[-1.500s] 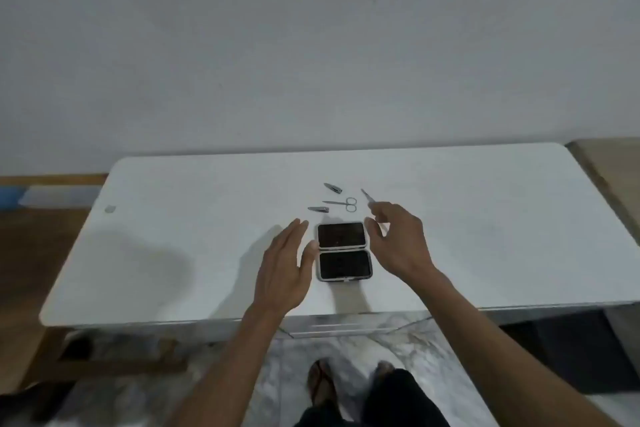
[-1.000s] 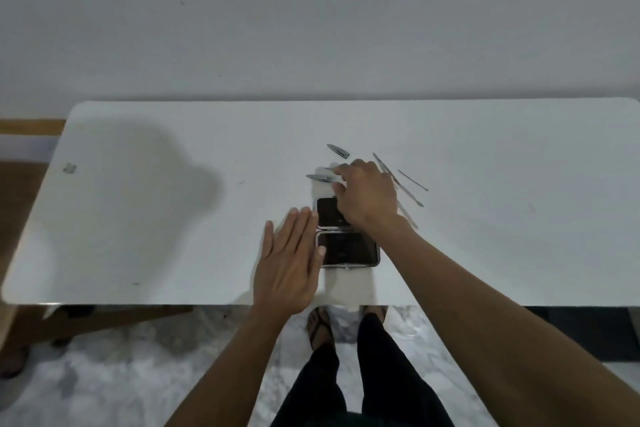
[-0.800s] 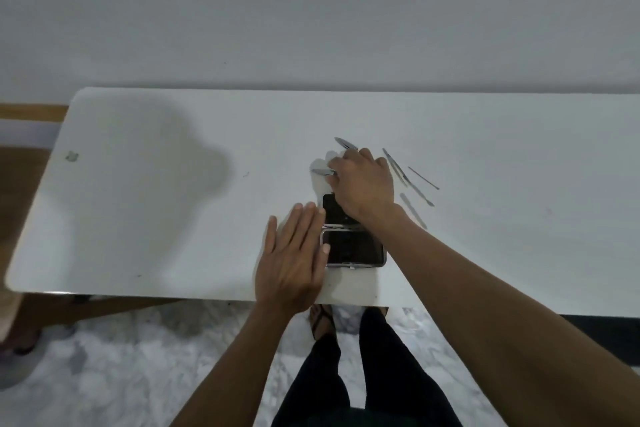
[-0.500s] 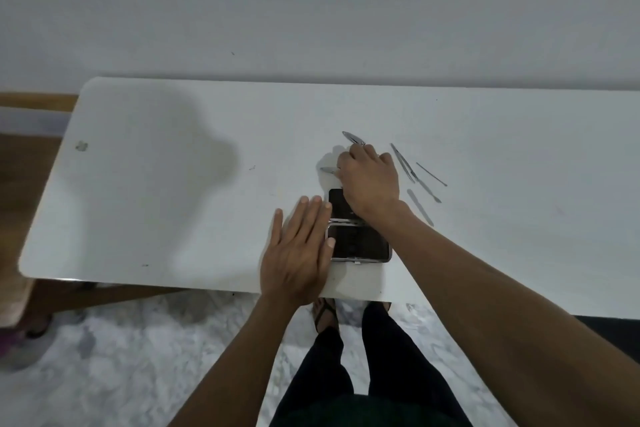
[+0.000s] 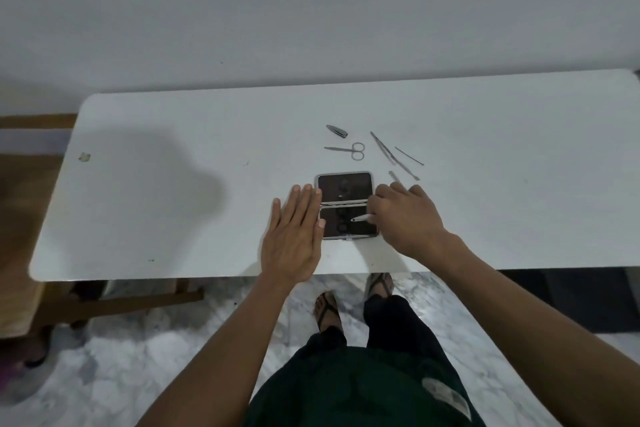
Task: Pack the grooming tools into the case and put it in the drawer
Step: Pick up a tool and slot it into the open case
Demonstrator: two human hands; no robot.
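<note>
White table, left half bare apart from a small mark near its far left edge and a broad soft shadow. Right end of the table runs out of frame.

Left hand: flat, fingers straight and held together, thumb out, lying on the table against the left edge of the case. It holds nothing; whether the fingertips actually touch the case rim cannot be told.

Case: open, two dark halves lying flat, hinge running left to right. Interior is dark and reflective; loops or slots inside are too dim to make out.

Beyond the case, on the table: nail clipper, and nearer, small scissors, points to the left. Both clear of the case.

Right hand: fingers curled, pinching a small silver tool whose tip sticks out leftward over the near half of the case. Most of the tool is hidden in the fingers; its type is not identifiable. The hand also covers the case's right edge.

Further right: tweezers, two thin probes, and a file, partly hidden behind the right hand's fingertips.
</note>
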